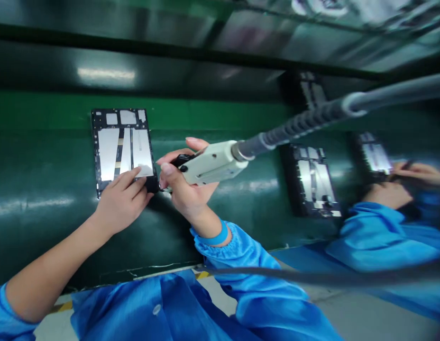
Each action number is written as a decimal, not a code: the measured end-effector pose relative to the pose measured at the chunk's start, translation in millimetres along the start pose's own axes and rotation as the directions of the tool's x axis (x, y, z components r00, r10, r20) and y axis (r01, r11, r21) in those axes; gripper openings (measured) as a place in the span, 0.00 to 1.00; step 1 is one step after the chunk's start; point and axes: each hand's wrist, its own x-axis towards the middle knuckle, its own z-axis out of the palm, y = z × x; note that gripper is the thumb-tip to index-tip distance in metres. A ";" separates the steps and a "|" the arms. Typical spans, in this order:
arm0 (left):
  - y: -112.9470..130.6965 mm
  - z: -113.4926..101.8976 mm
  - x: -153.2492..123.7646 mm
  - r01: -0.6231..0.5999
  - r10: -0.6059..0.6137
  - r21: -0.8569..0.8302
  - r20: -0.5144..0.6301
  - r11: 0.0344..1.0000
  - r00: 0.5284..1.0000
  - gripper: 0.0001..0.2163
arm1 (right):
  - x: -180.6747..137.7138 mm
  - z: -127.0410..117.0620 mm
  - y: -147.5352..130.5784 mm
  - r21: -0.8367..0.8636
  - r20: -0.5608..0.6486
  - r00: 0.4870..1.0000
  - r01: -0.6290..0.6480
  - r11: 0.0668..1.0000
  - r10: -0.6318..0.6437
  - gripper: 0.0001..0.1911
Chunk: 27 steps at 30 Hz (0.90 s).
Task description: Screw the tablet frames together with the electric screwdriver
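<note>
A black device frame with silver plates [122, 149] lies on the green conveyor belt [45, 161]. My left hand [122, 201] rests flat on its lower right corner, fingers stretched out. My right hand [186, 182] is wrapped round a white electric screwdriver [211, 163]. The tool's tip points at the frame's lower right corner. A grey ribbed cable [305, 121] runs from the tool up to the right.
Two more frames lie on the belt to the right, one at the middle [312, 180] and one farther off [374, 156]. A co-worker in a blue sleeve [390, 232] has a hand [401, 187] at the farther frame. A dark cable [312, 277] crosses my lap.
</note>
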 end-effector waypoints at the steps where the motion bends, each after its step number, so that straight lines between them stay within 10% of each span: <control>1: -6.5 -5.3 0.9 -0.003 0.003 0.006 -0.024 1.000 1.000 0.05 | 5.4 -2.4 0.1 -0.006 -0.039 0.999 -0.031 1.000 0.030 0.20; 10: -77.7 -6.9 -15.4 0.542 -0.558 -0.143 -0.109 0.828 0.823 0.15 | 50.2 -43.9 25.7 -0.168 -0.381 0.923 -0.014 0.986 -0.052 0.21; 27: -80.7 -6.1 -18.9 0.576 -0.592 -0.188 -0.034 0.795 0.805 0.24 | 41.7 -51.9 62.2 -0.312 -0.312 0.942 0.019 0.950 -0.121 0.25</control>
